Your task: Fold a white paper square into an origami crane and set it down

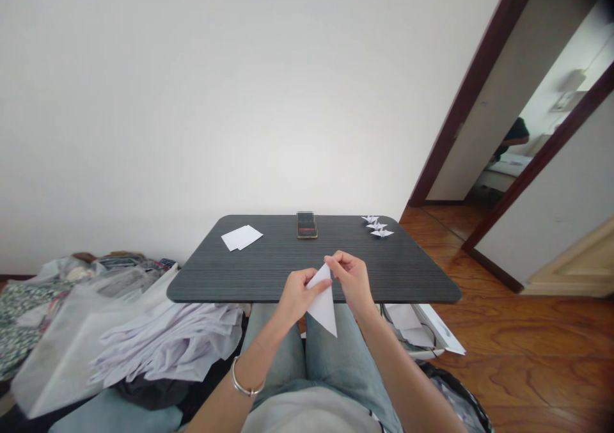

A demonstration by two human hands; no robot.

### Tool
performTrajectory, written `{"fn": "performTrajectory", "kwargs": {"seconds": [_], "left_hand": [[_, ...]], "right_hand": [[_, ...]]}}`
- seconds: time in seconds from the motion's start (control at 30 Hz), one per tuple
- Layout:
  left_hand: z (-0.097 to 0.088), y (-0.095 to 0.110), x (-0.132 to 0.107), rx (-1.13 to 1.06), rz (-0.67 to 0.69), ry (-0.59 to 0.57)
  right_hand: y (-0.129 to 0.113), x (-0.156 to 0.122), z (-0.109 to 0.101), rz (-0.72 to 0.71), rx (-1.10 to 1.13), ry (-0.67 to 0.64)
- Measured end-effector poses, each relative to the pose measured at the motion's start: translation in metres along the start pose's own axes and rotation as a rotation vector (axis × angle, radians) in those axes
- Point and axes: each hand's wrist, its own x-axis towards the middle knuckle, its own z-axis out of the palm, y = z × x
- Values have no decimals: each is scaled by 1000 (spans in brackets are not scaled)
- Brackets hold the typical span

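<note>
A white sheet of paper (324, 310), folded into a triangle, is held up over the near edge of the dark table, one point hanging down above my lap. My left hand (298, 297) grips its left side, thumb lying across the front and the other fingers behind. At the upper corner my right hand (352, 279) pinches the paper between thumb and fingertips. White paper cranes (378, 226) stand in a short row at the table's far right. Flat white paper sheets (242, 236) overlap at the far left.
A phone (306, 224) lies at the far middle of the black table (230, 276), against the white wall. Heaped cloth and white bundles (167, 343) sit at the lower left. At the lower right are a white box (436, 330) and a black-lined bin (455, 394).
</note>
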Motion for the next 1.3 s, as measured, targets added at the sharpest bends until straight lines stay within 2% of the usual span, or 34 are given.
{"fn": "performTrajectory", "kwargs": {"seconds": [0.17, 0.43, 0.63, 0.73, 1.03, 1.3], "left_hand": [[-2, 1, 0, 8, -8, 0], [-4, -2, 0, -11, -29, -66], [-1, 0, 1, -83, -64, -72], [0, 1, 2, -118, -81, -52], [-4, -3, 2, -90, -70, -102], [-6, -9, 7, 56, -13, -69]], "right_hand": [[-2, -1, -2, 99, 55, -47], [1, 0, -10, 106, 0, -143], [-2, -2, -2, 13, -26, -49], [0, -2, -1, 15, -22, -43], [-1, -1, -14, 98, -52, -225], [7, -3, -7, 24, -81, -90]]}}
